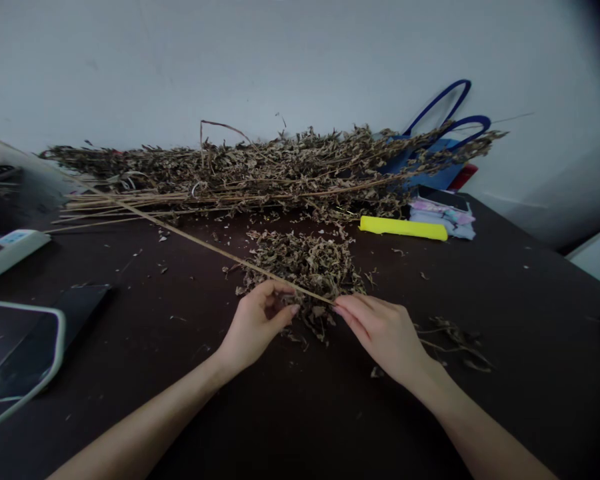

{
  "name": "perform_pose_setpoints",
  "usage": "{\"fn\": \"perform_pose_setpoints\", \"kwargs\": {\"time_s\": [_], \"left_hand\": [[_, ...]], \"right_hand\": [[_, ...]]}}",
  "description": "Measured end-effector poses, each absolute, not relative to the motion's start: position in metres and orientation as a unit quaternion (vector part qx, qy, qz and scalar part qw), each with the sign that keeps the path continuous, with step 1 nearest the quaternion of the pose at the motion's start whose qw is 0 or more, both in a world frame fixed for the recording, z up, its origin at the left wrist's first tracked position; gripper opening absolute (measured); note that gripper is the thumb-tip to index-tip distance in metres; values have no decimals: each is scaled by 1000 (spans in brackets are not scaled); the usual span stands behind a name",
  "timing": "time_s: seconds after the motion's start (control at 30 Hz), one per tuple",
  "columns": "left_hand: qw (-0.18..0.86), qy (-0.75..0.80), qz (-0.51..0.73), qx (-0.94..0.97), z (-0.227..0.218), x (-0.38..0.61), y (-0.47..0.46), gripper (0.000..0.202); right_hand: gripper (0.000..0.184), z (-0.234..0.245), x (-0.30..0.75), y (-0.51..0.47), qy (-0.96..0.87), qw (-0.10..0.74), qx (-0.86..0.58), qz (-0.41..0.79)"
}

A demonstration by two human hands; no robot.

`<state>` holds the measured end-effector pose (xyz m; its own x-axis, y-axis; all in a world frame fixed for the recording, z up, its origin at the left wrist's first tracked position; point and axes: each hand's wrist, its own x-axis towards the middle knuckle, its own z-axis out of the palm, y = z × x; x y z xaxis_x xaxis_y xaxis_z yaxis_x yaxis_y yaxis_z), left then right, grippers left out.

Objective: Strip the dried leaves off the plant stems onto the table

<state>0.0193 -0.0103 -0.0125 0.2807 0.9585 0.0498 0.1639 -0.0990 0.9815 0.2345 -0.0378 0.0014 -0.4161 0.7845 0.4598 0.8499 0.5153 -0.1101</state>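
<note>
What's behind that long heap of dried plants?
Behind the dried plants, a blue bag shows at right, with the wall beyond; the plants hide part of the bag and anything lower.

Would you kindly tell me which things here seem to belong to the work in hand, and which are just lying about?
Seemingly part of the work:
long stalk, its near end pinched by the right hand
pile of dried leaves
heaped dried plants

Apparently just lying about:
yellow object
blue bag
phone-like device

Dark table [290, 427]: leaf pile [305, 259] in middle, dried plant bundle [280, 170] along back, yellow tube [403, 228] right, white box [23, 249] and flat black thing [77, 310] left.
</note>
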Motion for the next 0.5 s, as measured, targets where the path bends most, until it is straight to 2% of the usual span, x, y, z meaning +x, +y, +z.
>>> {"fn": "perform_pose_setpoints", "kwargs": {"time_s": [0.13, 0.27, 0.37, 0.5], "left_hand": [[445, 458, 407, 653, -9, 15, -9, 34], [432, 468, 416, 649, -7, 10, -6, 34], [471, 454, 415, 633, -5, 12, -6, 29], [577, 406, 389, 592, -5, 18, -10, 23]], "right_hand": [[25, 0, 235, -38, -838, 232, -489, -73], [24, -1, 235, -38, -841, 232, -483, -74], [23, -1, 234, -38, -845, 232, -477, -72], [22, -3, 228, -40, -856, 233, -457, -67]]}}
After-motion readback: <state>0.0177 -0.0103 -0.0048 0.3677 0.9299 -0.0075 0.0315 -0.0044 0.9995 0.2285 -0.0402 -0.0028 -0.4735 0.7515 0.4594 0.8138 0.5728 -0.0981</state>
